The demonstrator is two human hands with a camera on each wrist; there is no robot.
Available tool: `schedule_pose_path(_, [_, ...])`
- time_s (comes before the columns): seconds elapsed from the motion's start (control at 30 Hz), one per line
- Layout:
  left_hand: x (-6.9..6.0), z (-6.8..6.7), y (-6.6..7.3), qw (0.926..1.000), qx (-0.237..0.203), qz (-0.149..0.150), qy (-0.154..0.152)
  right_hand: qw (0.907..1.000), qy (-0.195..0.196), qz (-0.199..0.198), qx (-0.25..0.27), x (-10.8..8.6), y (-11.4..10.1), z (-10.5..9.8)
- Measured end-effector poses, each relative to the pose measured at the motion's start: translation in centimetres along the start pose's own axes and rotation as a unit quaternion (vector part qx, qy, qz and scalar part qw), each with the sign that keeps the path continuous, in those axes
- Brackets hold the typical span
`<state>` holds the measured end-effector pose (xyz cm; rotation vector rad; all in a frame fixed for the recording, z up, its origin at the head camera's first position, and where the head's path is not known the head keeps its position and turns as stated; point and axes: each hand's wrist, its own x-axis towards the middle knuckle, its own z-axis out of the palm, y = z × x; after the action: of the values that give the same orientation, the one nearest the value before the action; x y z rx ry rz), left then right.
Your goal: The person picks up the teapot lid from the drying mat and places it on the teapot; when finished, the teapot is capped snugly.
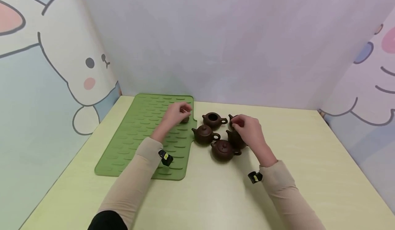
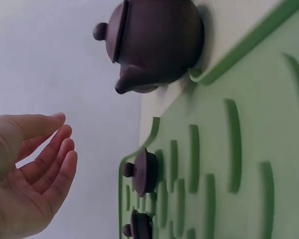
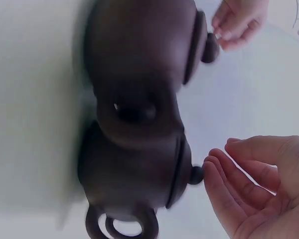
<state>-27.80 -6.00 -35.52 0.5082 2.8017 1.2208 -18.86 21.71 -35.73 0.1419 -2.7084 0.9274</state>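
Several small dark-brown teapots stand in a group on the table. The back-left teapot has no lid, and its dark opening shows. A lidded teapot and a front teapot stand nearer. My left hand hovers over the green mat, fingers loosely bent and holding nothing. Two knobbed lids lie on the mat in the left wrist view. My right hand is over the right-hand teapots, partly hiding them. In the right wrist view its fingertips are close to the knob of a lidded teapot; contact is unclear.
The green ridged mat covers the table's left part, its right edge beside the teapots. Light wooden tabletop extends in front and to the right. A pale wall stands behind, with cartoon-printed panels at the sides.
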Motion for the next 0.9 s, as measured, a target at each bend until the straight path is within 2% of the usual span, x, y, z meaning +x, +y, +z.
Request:
schedule_pose_path(0.43, [0.9, 1.0, -2.9, 0.9988, -0.008, -0.035, 0.034, 0.9984, 0.019, 0.053, 0.011, 0.8, 3.4, -2.5])
schedule_pose_path(0.7, [1.4, 1.8, -4.0, 0.9970, 0.011, -0.063, 0.044, 0.9956, 0.012, 0.091, 0.016, 1.1, 6.2, -2.0])
schedule_pose_path(0.9, [1.3, 2.1, -4.2, 0.9946, 0.003, -0.091, 0.049, 0.9903, -0.027, 0.133, 0.031, 1.2, 7.6, -1.0])
